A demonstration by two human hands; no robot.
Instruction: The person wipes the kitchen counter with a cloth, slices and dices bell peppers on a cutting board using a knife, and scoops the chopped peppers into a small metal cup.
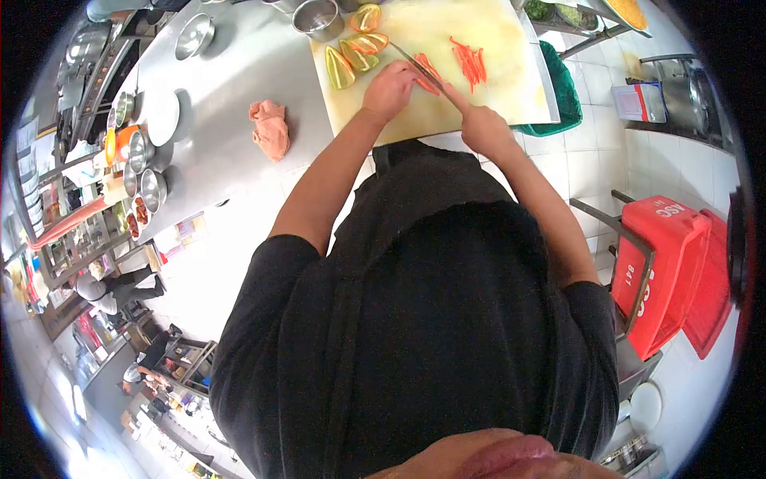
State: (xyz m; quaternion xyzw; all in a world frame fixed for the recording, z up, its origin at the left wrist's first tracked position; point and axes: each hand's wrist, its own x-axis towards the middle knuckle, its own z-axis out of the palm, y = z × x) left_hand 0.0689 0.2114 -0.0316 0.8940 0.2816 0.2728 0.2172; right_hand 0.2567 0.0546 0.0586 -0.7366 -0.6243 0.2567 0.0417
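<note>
My right hand [484, 130] is closed around the handle of a knife [431, 73], whose blade points up and to the left across the cutting board [367, 112]. Curled fingers of my left hand [389, 90] press on a piece of red pepper [427, 83] beside the blade; part of it is hidden under the fingers and knife. Thin red pepper strips [469, 64] lie in a small pile to the right. Several green and red pepper wedges [341, 69] rest on the board's left side, above my left hand.
A metal pot [317, 19] stands at the board's upper left. On the steel table [215, 96] are a crumpled pink cloth [270, 129], a metal bowl [195, 36] and a white plate [163, 117]. A green bin [561, 92] and red bin [658, 263] stand to the right.
</note>
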